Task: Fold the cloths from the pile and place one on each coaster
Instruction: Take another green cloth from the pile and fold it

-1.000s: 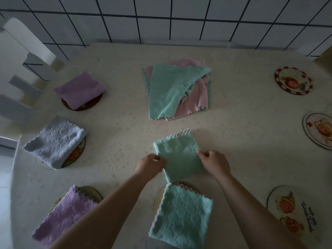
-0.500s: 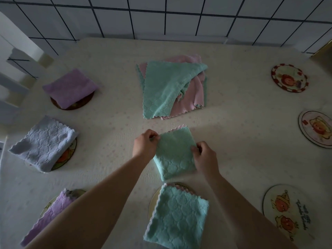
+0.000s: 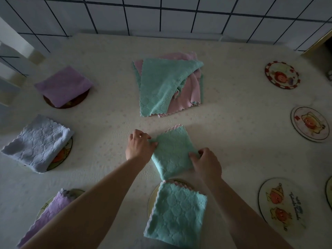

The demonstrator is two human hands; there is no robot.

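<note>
A small folded green cloth (image 3: 172, 150) lies on the table in front of me. My left hand (image 3: 138, 147) pinches its upper left edge and my right hand (image 3: 206, 161) grips its lower right edge. Behind it sits the pile (image 3: 168, 85) of green and pink cloths. Another folded green cloth (image 3: 177, 214) covers the nearest coaster (image 3: 152, 198). On the left, folded cloths lie on coasters: purple (image 3: 63, 85), pale blue (image 3: 38, 141) and lilac (image 3: 52, 211). Bare coasters lie on the right at the back (image 3: 282, 75), middle (image 3: 309, 124) and front (image 3: 282, 206).
A tiled wall (image 3: 161, 17) runs along the table's far edge. White chair rails (image 3: 10, 51) stand at the left. Another coaster's edge (image 3: 329, 192) shows at the right border.
Both hands have shifted the folded green cloth slightly to the right and turned it, with my right hand sliding down toward its lower right corner.
</note>
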